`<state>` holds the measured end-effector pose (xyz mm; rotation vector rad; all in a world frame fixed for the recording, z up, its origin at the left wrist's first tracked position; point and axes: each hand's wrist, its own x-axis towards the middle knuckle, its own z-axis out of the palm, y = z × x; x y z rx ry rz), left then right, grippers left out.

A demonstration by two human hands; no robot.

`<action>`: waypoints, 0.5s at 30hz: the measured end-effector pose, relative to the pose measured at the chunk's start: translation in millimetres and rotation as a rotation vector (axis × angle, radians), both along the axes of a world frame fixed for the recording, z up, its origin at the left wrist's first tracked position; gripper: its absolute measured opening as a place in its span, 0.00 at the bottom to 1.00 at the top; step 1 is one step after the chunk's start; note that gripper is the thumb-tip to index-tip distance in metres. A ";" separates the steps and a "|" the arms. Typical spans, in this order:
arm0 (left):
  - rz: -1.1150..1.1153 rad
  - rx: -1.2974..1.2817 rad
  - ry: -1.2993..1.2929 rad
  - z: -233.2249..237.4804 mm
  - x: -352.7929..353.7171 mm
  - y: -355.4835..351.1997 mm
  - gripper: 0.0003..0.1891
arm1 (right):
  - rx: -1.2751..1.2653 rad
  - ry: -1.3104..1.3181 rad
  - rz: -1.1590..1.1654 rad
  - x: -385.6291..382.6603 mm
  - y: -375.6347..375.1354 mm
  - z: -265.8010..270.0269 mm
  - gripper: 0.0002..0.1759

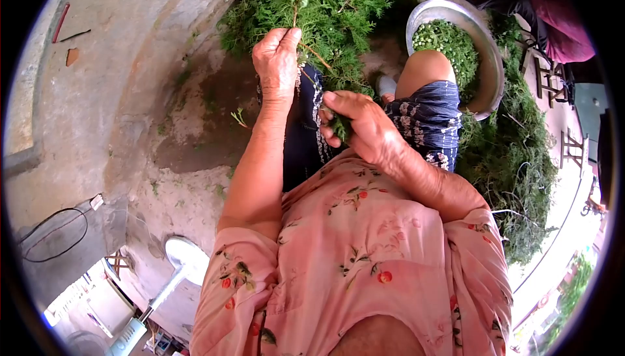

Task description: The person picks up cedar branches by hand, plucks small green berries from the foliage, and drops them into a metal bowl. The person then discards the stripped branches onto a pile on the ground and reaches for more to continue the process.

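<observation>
My left hand pinches a thin brown-stemmed sprig of green foliage with a few pale green round pods near its top. My right hand is closed around some green leafy bits and sits lower, close to my lap. A thin twig slants between the two hands. Past my left hand lies a large heap of feathery green branches. Beside my right knee stands a wide metal basin holding picked green leaves and small pale pods.
More cut branches are piled along my right side. Another person in a dark red sleeve is at the upper right, near small wooden stools. On the left are concrete floor, a black cable and a standing fan.
</observation>
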<state>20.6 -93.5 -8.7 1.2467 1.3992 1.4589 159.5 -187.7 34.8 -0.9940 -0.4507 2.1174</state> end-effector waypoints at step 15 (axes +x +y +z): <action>0.028 -0.004 -0.021 7.4 2.0 -5.3 0.08 | 0.174 -0.440 -0.696 192.8 48.3 -4.6 0.09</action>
